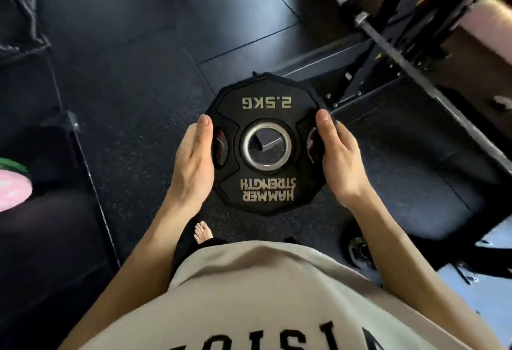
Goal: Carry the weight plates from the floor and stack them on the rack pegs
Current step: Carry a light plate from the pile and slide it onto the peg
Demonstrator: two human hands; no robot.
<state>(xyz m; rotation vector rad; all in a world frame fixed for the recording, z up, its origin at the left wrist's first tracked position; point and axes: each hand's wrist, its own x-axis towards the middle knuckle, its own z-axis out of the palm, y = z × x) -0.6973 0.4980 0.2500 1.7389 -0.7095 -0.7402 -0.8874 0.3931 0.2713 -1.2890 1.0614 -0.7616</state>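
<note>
A black 2.5 kg weight plate point(266, 116) with a steel-ringed centre hole is held flat in front of my waist, above the floor. My left hand point(194, 166) grips its left edge, thumb on top and fingers curled under through the grip slot. On the opposite edge my right hand point(339, 161) holds the plate the same way. The lettering on the plate reads upside down from my view. A black rack frame point(415, 53) with a dark metal bar point(388, 42) stands ahead to the right.
Dark rubber floor tiles point(138, 72) stretch ahead and left. A black padded bench or box point(41, 183) lies at left, with a pink and green object point(12, 186) on it. Another small dark plate point(360, 250) lies on the floor by my right side. My bare foot point(203, 232) shows below.
</note>
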